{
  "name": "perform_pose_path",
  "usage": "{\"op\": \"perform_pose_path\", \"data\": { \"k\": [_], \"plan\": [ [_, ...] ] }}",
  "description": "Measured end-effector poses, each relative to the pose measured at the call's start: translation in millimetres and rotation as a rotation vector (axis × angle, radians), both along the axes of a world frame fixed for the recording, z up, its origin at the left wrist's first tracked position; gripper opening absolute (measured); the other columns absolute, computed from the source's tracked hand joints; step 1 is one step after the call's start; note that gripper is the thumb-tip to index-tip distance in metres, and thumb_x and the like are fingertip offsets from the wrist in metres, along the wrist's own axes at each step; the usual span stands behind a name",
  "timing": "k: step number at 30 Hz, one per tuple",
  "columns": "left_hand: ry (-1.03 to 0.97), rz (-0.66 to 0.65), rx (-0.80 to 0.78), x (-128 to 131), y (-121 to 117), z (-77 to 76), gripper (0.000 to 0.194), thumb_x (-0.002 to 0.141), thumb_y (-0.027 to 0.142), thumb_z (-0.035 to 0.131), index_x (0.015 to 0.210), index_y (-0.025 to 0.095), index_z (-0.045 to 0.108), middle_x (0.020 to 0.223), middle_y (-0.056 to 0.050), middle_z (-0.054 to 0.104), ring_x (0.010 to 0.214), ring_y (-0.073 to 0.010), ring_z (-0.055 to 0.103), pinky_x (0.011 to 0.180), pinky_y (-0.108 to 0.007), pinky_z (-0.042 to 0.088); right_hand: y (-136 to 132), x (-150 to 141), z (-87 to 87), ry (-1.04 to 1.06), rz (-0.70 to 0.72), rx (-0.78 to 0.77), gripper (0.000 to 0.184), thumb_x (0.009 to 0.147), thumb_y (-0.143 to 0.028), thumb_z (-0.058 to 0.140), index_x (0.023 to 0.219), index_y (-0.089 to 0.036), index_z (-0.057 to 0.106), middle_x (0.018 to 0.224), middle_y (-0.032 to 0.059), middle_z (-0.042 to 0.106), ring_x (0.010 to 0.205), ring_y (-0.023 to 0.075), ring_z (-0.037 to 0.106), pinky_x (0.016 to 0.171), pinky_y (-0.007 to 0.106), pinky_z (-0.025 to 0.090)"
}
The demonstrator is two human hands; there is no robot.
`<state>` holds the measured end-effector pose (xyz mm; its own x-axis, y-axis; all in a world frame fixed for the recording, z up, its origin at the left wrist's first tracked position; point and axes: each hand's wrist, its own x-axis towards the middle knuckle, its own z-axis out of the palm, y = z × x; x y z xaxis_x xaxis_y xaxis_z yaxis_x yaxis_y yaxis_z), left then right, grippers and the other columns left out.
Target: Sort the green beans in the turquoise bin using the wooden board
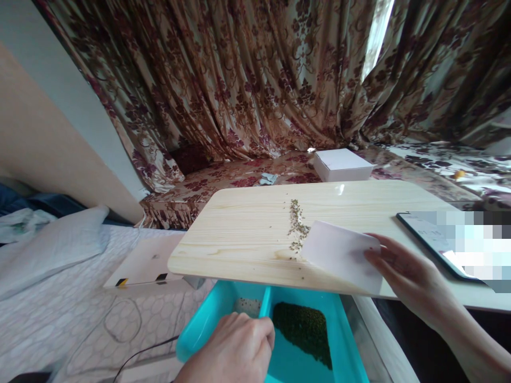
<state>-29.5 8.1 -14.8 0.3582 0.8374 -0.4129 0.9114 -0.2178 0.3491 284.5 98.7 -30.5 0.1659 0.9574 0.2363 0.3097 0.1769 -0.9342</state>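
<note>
My right hand pinches a white card by its right side, tilted low over the light wooden table. The card's left edge is beside a scattered strip of small green-brown beans. At the table's front edge is a turquoise divided container. Many dark green beans fill part of its right compartment, and a few pale and dark bits lie in the left one. My left hand is closed over the container's divider, seemingly gripping it; the fingertips are hidden.
A tablet-like device lies on the table's right side, partly blurred out. Behind the table a white box sits on a patterned ledge before curtains. A bed with a pillow, a flat white box and cables is at left.
</note>
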Motion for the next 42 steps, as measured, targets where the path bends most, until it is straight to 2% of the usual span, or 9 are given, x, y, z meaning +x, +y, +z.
{"op": "perform_pose_path", "data": {
  "k": [3, 7, 11, 15, 20, 24, 28, 34, 42],
  "plan": [
    [-0.008, 0.027, -0.016, 1, 2, 1.9, 0.035, 0.098, 0.017, 0.034, 0.1, 0.023, 0.068, 0.1, -0.007, 0.072, 0.101, -0.0279, 0.064, 0.092, -0.038, 0.045, 1, -4, 1.1, -0.004, 0.011, -0.003, 0.049, 0.065, -0.062, 0.08, 0.098, -0.027, 0.073, 0.08, 0.0108, 0.081, 0.077, 0.0313, 0.08, 0.067, 0.036, 0.068],
    [-0.007, 0.031, -0.022, 1, 1, 4.1, 0.036, 0.098, 0.018, 0.033, 0.101, 0.022, 0.068, 0.1, -0.008, 0.071, 0.101, -0.0288, 0.064, 0.092, -0.04, 0.045, 1, -10, -0.5, 0.01, 0.026, 0.004, 0.052, 0.065, -0.066, 0.08, 0.097, -0.026, 0.071, 0.076, 0.0077, 0.08, 0.07, 0.026, 0.078, 0.06, 0.032, 0.065],
    [-0.009, -0.01, -0.003, 0, 0, 2.8, 0.039, 0.099, 0.016, 0.03, 0.105, 0.022, 0.068, 0.104, -0.008, 0.07, 0.103, -0.0285, 0.063, 0.093, -0.039, 0.044, 1, -9, 1.0, 0.005, 0.066, 0.011, 0.046, 0.066, -0.062, 0.082, 0.095, -0.028, 0.072, 0.073, 0.0059, 0.079, 0.069, 0.0253, 0.077, 0.058, 0.031, 0.064],
    [-0.002, 0.033, -0.025, 0, 1, 3.8, 0.036, 0.099, 0.017, 0.032, 0.1, 0.022, 0.068, 0.1, -0.007, 0.071, 0.1, -0.0285, 0.063, 0.091, -0.038, 0.045, 0, -9, 3.1, -0.013, 0.093, 0.025, 0.036, 0.07, -0.059, 0.079, 0.091, -0.03, 0.073, 0.075, 0.0067, 0.079, 0.069, 0.026, 0.077, 0.056, 0.03, 0.063],
    [-0.013, -0.013, 0.014, -3, -1, -1.8, 0.037, 0.1, 0.014, 0.031, 0.104, 0.023, 0.067, 0.102, -0.006, 0.07, 0.101, -0.0267, 0.063, 0.09, -0.036, 0.043, 1, -11, 0.0, -0.083, 0.077, 0.019, 0.051, 0.074, -0.068, 0.073, 0.1, -0.024, 0.073, 0.074, 0.0064, 0.078, 0.066, 0.0239, 0.076, 0.055, 0.031, 0.063],
    [0.004, -0.02, -0.002, -4, -2, -3.8, 0.037, 0.101, 0.014, 0.032, 0.105, 0.023, 0.067, 0.102, -0.006, 0.07, 0.101, -0.0266, 0.062, 0.091, -0.036, 0.043, 2, 2, -7.3, -0.064, 0.043, 0.014, 0.051, 0.072, -0.066, 0.078, 0.101, -0.025, 0.073, 0.078, 0.0078, 0.08, 0.07, 0.0266, 0.078, 0.061, 0.033, 0.065],
    [0.01, -0.009, 0.0, -2, -1, 0.5, 0.037, 0.101, 0.014, 0.032, 0.105, 0.023, 0.068, 0.101, -0.006, 0.07, 0.101, -0.0268, 0.062, 0.091, -0.037, 0.044, -1, 12, -11.5, -0.006, 0.045, -0.002, 0.05, 0.073, -0.061, 0.08, 0.108, -0.026, 0.073, 0.086, 0.0098, 0.082, 0.081, 0.0295, 0.08, 0.071, 0.035, 0.067],
    [0.018, 0.005, -0.023, 1, 0, 6.0, 0.035, 0.101, 0.015, 0.033, 0.105, 0.022, 0.068, 0.103, -0.007, 0.071, 0.103, -0.0274, 0.063, 0.092, -0.037, 0.044, -4, -2, -2.6, -0.006, -0.011, 0.013, 0.054, 0.067, -0.07, 0.078, 0.099, -0.026, 0.072, 0.077, 0.0087, 0.081, 0.074, 0.0292, 0.079, 0.063, 0.035, 0.067],
    [0.021, 0.004, -0.014, 3, 2, 7.2, 0.036, 0.099, 0.015, 0.034, 0.103, 0.023, 0.069, 0.102, -0.007, 0.072, 0.102, -0.0278, 0.064, 0.092, -0.037, 0.045, -2, -1, 0.1, 0.038, -0.008, 0.001, 0.041, 0.069, -0.059, 0.082, 0.097, -0.032, 0.071, 0.083, 0.0081, 0.083, 0.08, 0.032, 0.08, 0.069, 0.037, 0.067]
  ]
}}
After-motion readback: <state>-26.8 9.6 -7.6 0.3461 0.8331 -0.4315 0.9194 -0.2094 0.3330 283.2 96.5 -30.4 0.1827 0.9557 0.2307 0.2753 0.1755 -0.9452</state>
